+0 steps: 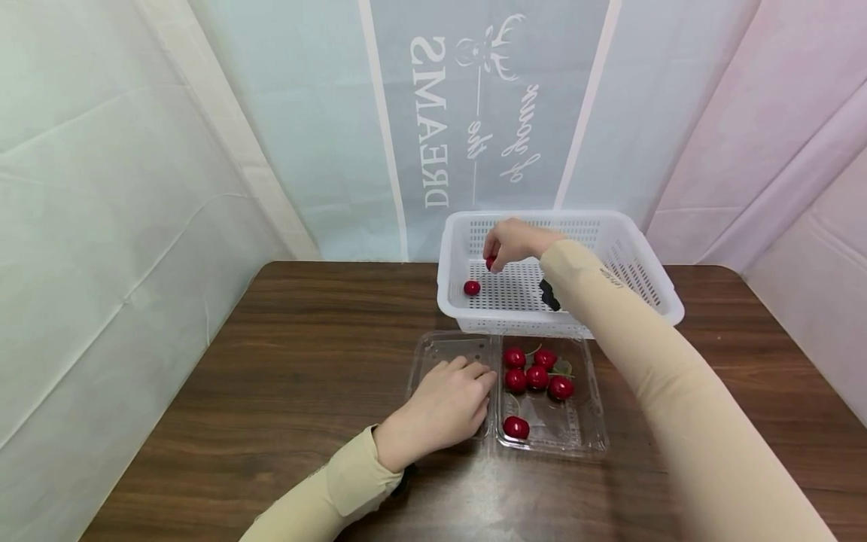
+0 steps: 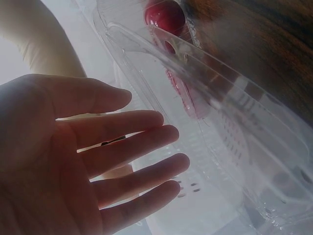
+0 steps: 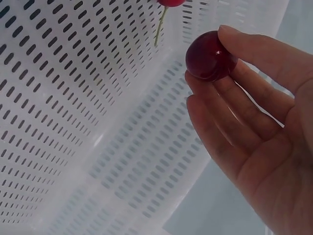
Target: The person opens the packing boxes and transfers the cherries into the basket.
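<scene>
A red cherry [image 3: 210,55] is being pinched by the right hand [image 1: 515,241] inside the white basket [image 1: 650,282], upper middle of the frame. The clear box's lid [image 1: 433,350] is being pressed flat by the left hand [image 1: 447,406], fingers straight.

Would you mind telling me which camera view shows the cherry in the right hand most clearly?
The right wrist view: the cherry fills the frame close up, pinched between thumb and fingertips of the right hand inside the white basket. The head view shows only a small red spot under the hand. The left wrist view does not show it.

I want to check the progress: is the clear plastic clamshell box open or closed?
Open. The clamshell box lies spread flat; the left hand rests on its lid half, and six cherries sit uncovered.
</scene>
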`<state>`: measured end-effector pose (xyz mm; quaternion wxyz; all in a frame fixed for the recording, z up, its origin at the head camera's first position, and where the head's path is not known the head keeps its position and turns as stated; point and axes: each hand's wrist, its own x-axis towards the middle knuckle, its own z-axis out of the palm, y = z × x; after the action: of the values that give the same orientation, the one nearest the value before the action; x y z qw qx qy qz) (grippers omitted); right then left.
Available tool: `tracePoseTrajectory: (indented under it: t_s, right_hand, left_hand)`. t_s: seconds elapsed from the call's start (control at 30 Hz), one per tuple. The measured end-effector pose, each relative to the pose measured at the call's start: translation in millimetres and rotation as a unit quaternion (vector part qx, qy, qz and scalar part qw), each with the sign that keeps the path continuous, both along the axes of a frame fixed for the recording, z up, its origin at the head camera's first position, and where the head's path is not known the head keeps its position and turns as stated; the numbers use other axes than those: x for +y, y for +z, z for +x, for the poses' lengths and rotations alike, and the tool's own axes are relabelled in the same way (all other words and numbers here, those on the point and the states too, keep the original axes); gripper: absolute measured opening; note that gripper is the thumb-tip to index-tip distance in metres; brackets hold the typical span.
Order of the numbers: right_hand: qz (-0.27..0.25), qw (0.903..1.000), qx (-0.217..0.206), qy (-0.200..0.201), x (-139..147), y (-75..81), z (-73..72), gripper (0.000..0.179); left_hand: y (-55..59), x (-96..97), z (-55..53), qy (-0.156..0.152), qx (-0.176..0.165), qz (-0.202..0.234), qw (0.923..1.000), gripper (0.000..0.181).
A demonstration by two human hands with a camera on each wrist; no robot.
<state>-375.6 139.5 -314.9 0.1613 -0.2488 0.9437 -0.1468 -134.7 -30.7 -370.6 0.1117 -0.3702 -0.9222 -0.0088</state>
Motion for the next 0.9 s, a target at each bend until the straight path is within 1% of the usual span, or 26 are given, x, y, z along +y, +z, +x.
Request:
tracePoseTrajectory:
  t_s: [0.2, 0.43, 0.67, 0.9]
  right_hand:
    - [0.002, 0.9999, -0.011, -0.011, -1.4, -7.5, -3.2, 0.027]
    - [-0.003, 0.9995, -0.029, -0.006, -2.8, -13.6, -4.6, 0.032]
    - [0.022, 0.9991, -0.034, -0.010, -3.5, -17.9, -6.6, 0.035]
    - [0.025, 0.9987, -0.045, -0.007, -3.6, -20.6, -5.6, 0.036]
  left_hand:
    - [-0.1, 0.0, 0.6, 0.000, 0.003, -0.002, 1.0000, 0.025]
    - [0.4, 0.0, 1.6, 0.001, 0.007, -0.002, 1.0000, 0.024]
    - [0.7, -0.2, 2.1, 0.001, 0.011, -0.004, 0.9999, 0.024]
    - [1.5, -0.5, 2.2, -0.001, 0.012, -0.008, 0.9999, 0.024]
